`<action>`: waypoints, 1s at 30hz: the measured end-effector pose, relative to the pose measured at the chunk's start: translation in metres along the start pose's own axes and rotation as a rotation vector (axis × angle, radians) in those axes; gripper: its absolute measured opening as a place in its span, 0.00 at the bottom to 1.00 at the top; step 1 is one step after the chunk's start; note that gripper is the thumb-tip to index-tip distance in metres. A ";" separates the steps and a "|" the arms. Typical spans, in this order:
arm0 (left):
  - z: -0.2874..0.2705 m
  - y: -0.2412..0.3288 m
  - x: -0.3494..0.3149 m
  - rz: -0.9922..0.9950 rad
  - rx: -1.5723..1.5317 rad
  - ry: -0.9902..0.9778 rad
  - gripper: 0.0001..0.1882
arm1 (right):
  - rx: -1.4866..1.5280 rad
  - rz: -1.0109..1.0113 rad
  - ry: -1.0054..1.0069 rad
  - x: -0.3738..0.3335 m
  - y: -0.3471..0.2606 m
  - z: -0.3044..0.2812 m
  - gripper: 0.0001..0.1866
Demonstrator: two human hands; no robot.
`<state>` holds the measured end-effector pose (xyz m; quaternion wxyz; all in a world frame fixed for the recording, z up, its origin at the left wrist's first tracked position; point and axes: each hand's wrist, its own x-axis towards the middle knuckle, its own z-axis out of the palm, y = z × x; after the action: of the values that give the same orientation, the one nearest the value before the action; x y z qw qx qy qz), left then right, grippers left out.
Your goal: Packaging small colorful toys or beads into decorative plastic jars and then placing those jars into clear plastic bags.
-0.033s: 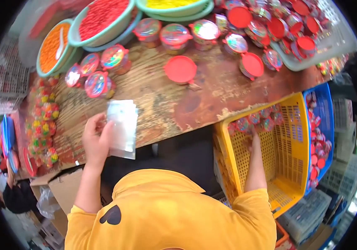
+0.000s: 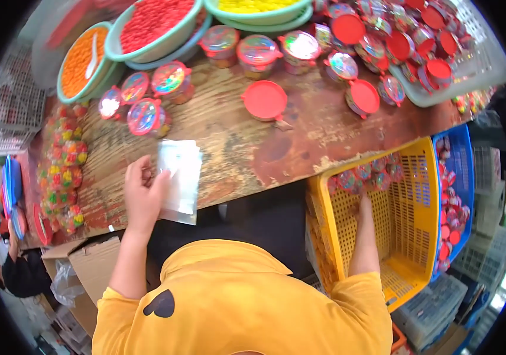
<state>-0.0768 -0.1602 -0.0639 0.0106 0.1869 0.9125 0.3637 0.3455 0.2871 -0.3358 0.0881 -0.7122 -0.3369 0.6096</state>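
Note:
My left hand point(image 2: 145, 192) is at the table's front edge, thumb against a thin stack of clear, whitish plastic bags point(image 2: 181, 183) and fingers curled. The lower end of the bags sticks out past the edge. My right hand point(image 2: 364, 204) reaches down into a yellow slatted crate point(image 2: 409, 225). Its fingers are partly hidden beside several small, clear packs with colourful contents point(image 2: 377, 174) at the crate's far end, so their grip does not show. Farther back on the table lies a round red lid or red-topped tub point(image 2: 265, 100).
Clear tubs with red rims point(image 2: 259, 56) stand along the back, near bowls of orange point(image 2: 77, 71), red point(image 2: 155, 23) and yellow pieces. A whitish basket point(image 2: 483, 71) heaped with red-lidded tubs is at back right. Bagged colourful candies point(image 2: 64, 171) line the left edge. A blue crate point(image 2: 457, 142) adjoins the yellow one.
The whole view has shifted slightly, so the table things appear a little farther right. My left hand stays at the bags, and my right hand is still inside the yellow crate.

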 end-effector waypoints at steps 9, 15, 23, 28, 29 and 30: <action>-0.005 -0.004 0.024 -0.039 0.123 -0.108 0.19 | -0.215 -1.466 0.089 -0.268 -0.150 0.128 0.14; -0.014 0.006 0.032 -0.256 -0.219 -0.181 0.18 | -0.921 -2.038 0.244 -0.337 -0.210 0.313 0.32; 0.004 -0.040 0.024 0.361 0.001 0.087 0.04 | -0.832 -2.132 0.250 -0.363 -0.207 0.349 0.32; -0.003 -0.041 0.020 0.345 -0.005 0.104 0.04 | -0.665 -1.969 -0.644 -0.399 -0.133 0.292 0.37; -0.008 -0.037 0.021 0.427 0.063 0.121 0.04 | -0.760 -1.888 -0.667 -0.396 -0.121 0.281 0.37; -0.010 -0.035 0.022 0.509 0.132 0.139 0.05 | -0.830 -1.838 -0.688 -0.380 -0.110 0.276 0.43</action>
<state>-0.1100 -0.1824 -0.0772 -0.1562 0.3850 0.8564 0.3066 0.0374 0.0683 -0.0359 0.1649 0.0517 -0.9333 0.3149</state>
